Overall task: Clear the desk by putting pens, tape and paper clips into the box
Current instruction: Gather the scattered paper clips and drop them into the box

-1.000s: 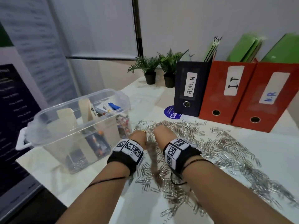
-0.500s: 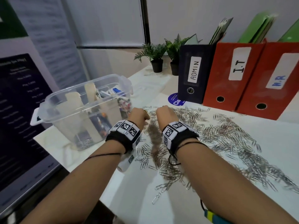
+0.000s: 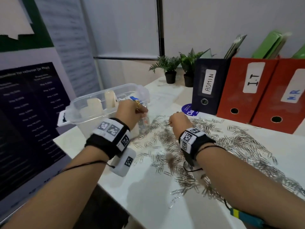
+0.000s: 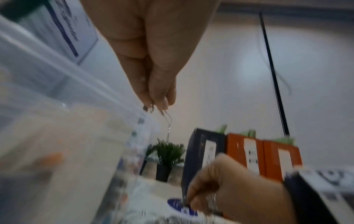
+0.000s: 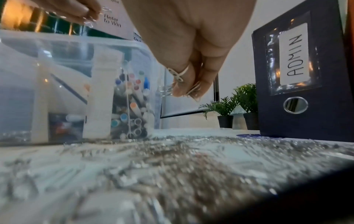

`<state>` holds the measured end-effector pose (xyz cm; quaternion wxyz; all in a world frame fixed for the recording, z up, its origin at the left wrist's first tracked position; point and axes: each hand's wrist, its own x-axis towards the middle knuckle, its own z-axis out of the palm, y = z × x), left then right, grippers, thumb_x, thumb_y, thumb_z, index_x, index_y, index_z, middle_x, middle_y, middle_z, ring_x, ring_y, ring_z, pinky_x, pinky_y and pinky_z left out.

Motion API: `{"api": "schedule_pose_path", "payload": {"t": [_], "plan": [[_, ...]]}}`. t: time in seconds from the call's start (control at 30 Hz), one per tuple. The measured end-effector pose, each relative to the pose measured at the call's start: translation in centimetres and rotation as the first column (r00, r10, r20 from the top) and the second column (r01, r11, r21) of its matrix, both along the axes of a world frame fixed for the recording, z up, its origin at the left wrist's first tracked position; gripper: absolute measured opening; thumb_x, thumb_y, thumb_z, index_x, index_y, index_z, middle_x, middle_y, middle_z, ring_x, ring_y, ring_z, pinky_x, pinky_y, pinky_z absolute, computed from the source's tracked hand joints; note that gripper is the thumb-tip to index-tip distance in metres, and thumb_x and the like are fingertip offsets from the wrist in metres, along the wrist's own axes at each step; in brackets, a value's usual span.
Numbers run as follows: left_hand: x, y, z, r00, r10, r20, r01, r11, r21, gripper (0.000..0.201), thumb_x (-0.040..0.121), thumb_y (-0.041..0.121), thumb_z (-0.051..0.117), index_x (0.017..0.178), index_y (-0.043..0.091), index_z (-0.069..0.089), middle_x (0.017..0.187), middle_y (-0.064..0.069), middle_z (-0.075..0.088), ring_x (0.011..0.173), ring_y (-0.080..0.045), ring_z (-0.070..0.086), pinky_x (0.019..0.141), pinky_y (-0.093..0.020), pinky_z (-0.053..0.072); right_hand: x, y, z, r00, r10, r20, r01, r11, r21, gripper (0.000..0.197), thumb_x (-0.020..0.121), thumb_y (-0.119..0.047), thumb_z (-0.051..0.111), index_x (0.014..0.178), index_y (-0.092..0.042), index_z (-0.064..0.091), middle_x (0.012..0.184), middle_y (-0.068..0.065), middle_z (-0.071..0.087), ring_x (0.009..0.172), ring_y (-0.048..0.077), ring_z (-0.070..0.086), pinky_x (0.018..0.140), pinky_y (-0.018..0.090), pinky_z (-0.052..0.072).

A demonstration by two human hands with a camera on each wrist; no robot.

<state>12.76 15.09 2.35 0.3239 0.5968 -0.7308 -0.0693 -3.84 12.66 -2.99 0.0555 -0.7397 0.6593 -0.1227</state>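
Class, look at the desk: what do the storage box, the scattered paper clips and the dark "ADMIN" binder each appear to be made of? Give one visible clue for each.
Box: clear, glossy plastic, likely; the pens inside show through its wall.
Paper clips: bent metal wire, probably steel; silvery, glinting.
ADMIN binder: seemingly board with a dark matte covering, a shiny clear label pocket and a metal-looking ring hole.

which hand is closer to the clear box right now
Left. The left hand pinches paper clips at the clear box rim; the right hand is off to its right, above the clip-strewn desk.
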Motion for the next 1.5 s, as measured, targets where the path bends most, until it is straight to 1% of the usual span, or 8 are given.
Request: {"api": "schedule_pose_path", "payload": {"t": [0.27, 0.53, 0.63, 0.73, 0.87, 1.03, 1.3, 1.5], "plan": [[9.9, 1.9, 5.0, 0.984, 0.172, -0.040, -0.176, 0.973, -0.147, 0.019, 0.079, 0.001, 0.070, 0.098, 0.001, 0.073, 0.096, -0.015, 0.072, 0.088, -0.024, 0.067, 0.066, 0.001, 0.039, 3.4, -0.7, 5.0, 0.973, 0.140, 0.184, -0.112, 0.982, -0.155, 0.024, 0.090, -0.003, 0.054, 0.106, -0.005, 0.072, 0.111, 0.013, 0.069, 0.105, 0.026, 0.062, 0.095, 0.028, 0.045], [15.2, -0.3, 2.7, 0.962, 0.253, 0.107, -0.255, 0.967, 0.005, 0.020, 0.079, 0.006, 0.072, 0.098, 0.009, 0.074, 0.099, -0.012, 0.072, 0.093, -0.024, 0.065, 0.089, -0.025, 0.048, 11.5, -0.2, 8.1, 0.879, 0.312, 0.359, -0.195, 0.925, -0.326, 0.018, 0.084, -0.001, 0.060, 0.093, -0.005, 0.075, 0.097, 0.013, 0.073, 0.094, 0.023, 0.065, 0.079, 0.017, 0.041], [15.3, -0.6, 2.5, 0.974, 0.195, 0.118, -0.209, 0.970, 0.123, 0.037, 0.085, 0.012, 0.066, 0.121, 0.016, 0.062, 0.100, -0.012, 0.070, 0.094, -0.024, 0.065, 0.084, -0.023, 0.045, 14.5, -0.2, 9.0, 0.834, 0.339, 0.435, -0.214, 0.926, -0.313, 0.015, 0.083, -0.007, 0.067, 0.096, -0.004, 0.074, 0.095, 0.012, 0.073, 0.086, 0.017, 0.064, 0.067, 0.007, 0.038], [15.5, -0.9, 3.0, 0.977, 0.211, 0.028, -0.213, 0.963, 0.165, 0.054, 0.087, 0.000, 0.057, 0.137, 0.018, 0.043, 0.103, -0.011, 0.069, 0.093, -0.025, 0.067, 0.084, -0.029, 0.052, 17.2, -0.5, 9.5, 0.830, 0.341, 0.442, -0.247, 0.934, -0.257, 0.017, 0.082, -0.009, 0.069, 0.097, -0.003, 0.074, 0.096, 0.015, 0.073, 0.093, 0.023, 0.067, 0.087, 0.022, 0.049], [16.4, -0.7, 2.9, 0.945, 0.282, -0.169, -0.268, 0.958, 0.101, 0.046, 0.087, -0.005, 0.052, 0.130, 0.012, 0.048, 0.085, -0.014, 0.069, 0.068, -0.021, 0.067, 0.057, -0.023, 0.054, 19.5, -0.8, 9.8, 0.862, 0.341, 0.375, -0.306, 0.940, -0.151, 0.019, 0.083, -0.012, 0.069, 0.100, -0.003, 0.074, 0.099, 0.014, 0.073, 0.097, 0.024, 0.067, 0.094, 0.029, 0.050], [17.5, -1.1, 2.3, 0.956, 0.266, -0.122, -0.271, 0.962, -0.021, 0.038, 0.077, 0.009, 0.074, 0.112, 0.008, 0.061, 0.073, -0.006, 0.073, 0.075, -0.014, 0.069, 0.086, -0.033, 0.054, 21.3, -1.8, 9.6, 0.914, 0.291, 0.283, -0.297, 0.955, -0.021, 0.035, 0.081, -0.028, 0.072, 0.104, -0.001, 0.071, 0.102, 0.014, 0.071, 0.100, 0.024, 0.066, 0.092, 0.032, 0.052], [17.1, -0.8, 1.7, 0.963, 0.232, -0.135, -0.253, 0.954, -0.161, 0.026, 0.090, 0.005, 0.054, 0.114, 0.008, 0.062, 0.092, -0.007, 0.066, 0.077, -0.012, 0.056, 0.075, -0.015, 0.041, 20.9, -2.1, 9.1, 0.906, 0.345, 0.246, -0.346, 0.937, -0.044, 0.026, 0.078, -0.021, 0.074, 0.100, -0.007, 0.074, 0.099, 0.010, 0.073, 0.096, 0.019, 0.067, 0.089, 0.024, 0.050], [17.5, -0.4, 1.6, 0.967, 0.231, -0.106, -0.246, 0.957, -0.157, 0.030, 0.092, 0.003, 0.048, 0.117, 0.011, 0.061, 0.106, -0.008, 0.067, 0.088, -0.016, 0.060, 0.083, -0.019, 0.043, 19.6, -1.9, 8.5, 0.850, 0.379, 0.366, -0.398, 0.917, -0.024, 0.035, 0.082, 0.002, 0.064, 0.114, -0.009, 0.068, 0.109, 0.011, 0.071, 0.108, 0.018, 0.063, 0.099, 0.025, 0.046]]}}
